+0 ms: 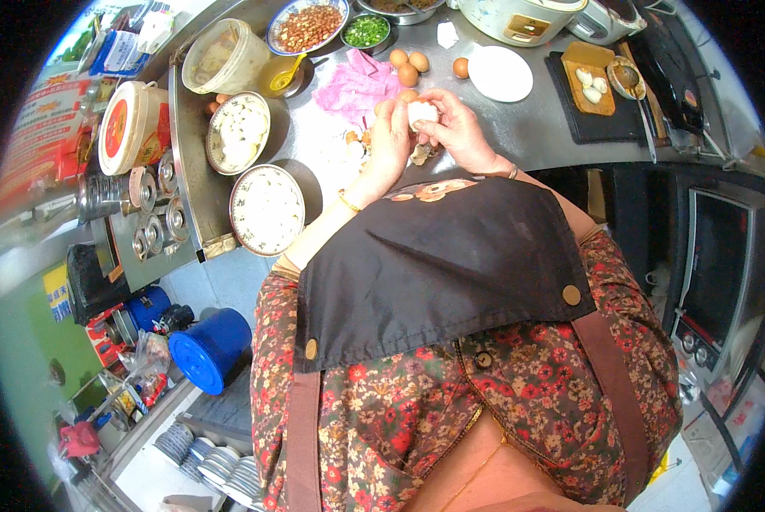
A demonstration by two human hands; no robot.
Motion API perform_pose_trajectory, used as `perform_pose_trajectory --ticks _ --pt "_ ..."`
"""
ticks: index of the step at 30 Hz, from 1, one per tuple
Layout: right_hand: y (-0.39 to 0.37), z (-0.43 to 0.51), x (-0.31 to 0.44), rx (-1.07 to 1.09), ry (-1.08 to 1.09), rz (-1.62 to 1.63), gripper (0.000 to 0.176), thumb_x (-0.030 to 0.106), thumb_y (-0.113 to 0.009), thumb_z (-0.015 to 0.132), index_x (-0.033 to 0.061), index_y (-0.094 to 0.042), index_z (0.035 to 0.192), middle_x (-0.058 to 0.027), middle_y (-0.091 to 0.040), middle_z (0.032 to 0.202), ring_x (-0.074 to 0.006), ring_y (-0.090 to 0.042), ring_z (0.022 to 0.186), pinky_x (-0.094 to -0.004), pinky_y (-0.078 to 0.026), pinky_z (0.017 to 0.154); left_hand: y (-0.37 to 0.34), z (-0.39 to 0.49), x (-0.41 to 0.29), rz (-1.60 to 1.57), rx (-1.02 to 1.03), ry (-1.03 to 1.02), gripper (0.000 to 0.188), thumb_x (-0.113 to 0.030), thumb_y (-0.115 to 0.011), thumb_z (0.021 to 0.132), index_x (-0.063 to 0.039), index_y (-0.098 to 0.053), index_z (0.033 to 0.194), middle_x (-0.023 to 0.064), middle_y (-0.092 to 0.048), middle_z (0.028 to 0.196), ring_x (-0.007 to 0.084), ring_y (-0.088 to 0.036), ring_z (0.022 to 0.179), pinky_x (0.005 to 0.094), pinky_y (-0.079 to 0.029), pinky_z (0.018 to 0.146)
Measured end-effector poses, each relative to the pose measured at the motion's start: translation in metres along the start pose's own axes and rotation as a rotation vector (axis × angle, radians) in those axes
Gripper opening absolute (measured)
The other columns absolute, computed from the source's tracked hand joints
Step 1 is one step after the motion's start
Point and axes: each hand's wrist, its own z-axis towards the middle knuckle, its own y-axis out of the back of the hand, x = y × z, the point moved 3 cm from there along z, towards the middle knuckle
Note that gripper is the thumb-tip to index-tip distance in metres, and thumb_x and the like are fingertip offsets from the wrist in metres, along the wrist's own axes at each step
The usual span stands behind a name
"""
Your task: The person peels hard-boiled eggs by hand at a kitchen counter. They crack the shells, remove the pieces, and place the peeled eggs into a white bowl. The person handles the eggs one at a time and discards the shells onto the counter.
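Between my two hands is a partly peeled boiled egg (pixel 423 116), white below with some brown shell at its top. My left hand (pixel 386 144) steadies it from the left, and my right hand (pixel 462 131) grips it with thumb and fingers. Broken eggshell (pixel 357 151) lies on the steel counter beneath and around my hands. Just beyond are several brown eggs (pixel 408 75) in their shells and a crumpled pink cloth (pixel 363 86). To the left, two patterned bowls hold white, peeled-looking eggs: a farther bowl (pixel 211 150) and a nearer bowl (pixel 233 221).
A white plate (pixel 501 73) lies right of the eggs. Farther right, peeled eggs (pixel 591 95) sit on a wooden board over a black board (pixel 565 105). Peanuts (pixel 310 29), chopped green onion (pixel 366 31), a yellow spoon (pixel 283 79) in a bowl and a rice cooker (pixel 530 22) stand behind.
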Motion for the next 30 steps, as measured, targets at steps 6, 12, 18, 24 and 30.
perform_pose_trajectory --ticks 6,12,18,24,30 --pt "0.002 0.001 0.002 0.051 0.026 0.067 0.035 0.006 -0.059 0.085 0.0011 -0.042 0.116 -0.0069 -0.056 0.098 -0.0092 -0.057 0.072 -0.0214 -0.047 0.061 0.006 0.013 0.019 0.095 -0.121 -0.134 0.021 -0.017 -0.048 0.092 0.003 -0.057 0.09 0.01 -0.061 0.077 0.0137 -0.057 0.068 0.0289 -0.046 0.058" --pt "0.002 0.004 0.003 -0.005 -0.088 -0.183 0.03 0.016 -0.058 0.087 -0.0004 -0.048 0.111 -0.0072 -0.056 0.097 -0.01 -0.057 0.074 -0.0222 -0.049 0.06 0.012 0.017 0.027 0.347 -0.149 -0.322 0.019 -0.014 -0.048 0.091 0.003 -0.057 0.09 0.0124 -0.061 0.076 0.0181 -0.058 0.07 0.0344 -0.046 0.065" --pt "0.005 0.005 -0.005 -0.07 -0.107 -0.053 0.031 0.019 -0.058 0.087 -0.0013 -0.051 0.11 -0.0088 -0.057 0.099 -0.012 -0.059 0.08 -0.0222 -0.052 0.062 0.002 0.013 0.026 0.089 -0.02 -0.161 0.02 -0.019 -0.045 0.094 -0.002 -0.055 0.099 0.0 -0.054 0.066 0.0051 -0.047 0.053 0.0199 -0.038 0.047" --pt "0.004 0.01 -0.004 -0.081 0.043 -0.151 0.029 0.018 -0.059 0.087 -0.0018 -0.053 0.107 -0.0089 -0.058 0.099 -0.0134 -0.059 0.082 -0.0238 -0.051 0.065 0.006 0.019 0.039 0.076 0.029 -0.143 0.027 -0.025 -0.042 0.096 -0.003 -0.053 0.106 -0.0005 -0.054 0.068 0.0038 -0.046 0.051 0.0181 -0.037 0.045" --pt "0.007 0.013 -0.01 -0.118 0.08 -0.189 0.029 0.018 -0.06 0.086 -0.0015 -0.053 0.107 -0.0098 -0.059 0.098 -0.0144 -0.058 0.088 -0.0263 -0.048 0.074 0.006 0.02 0.032 0.193 -0.001 -0.143 0.027 -0.023 -0.039 0.097 -0.002 -0.052 0.108 -0.0012 -0.053 0.069 0.0036 -0.045 0.051 0.0187 -0.036 0.043"
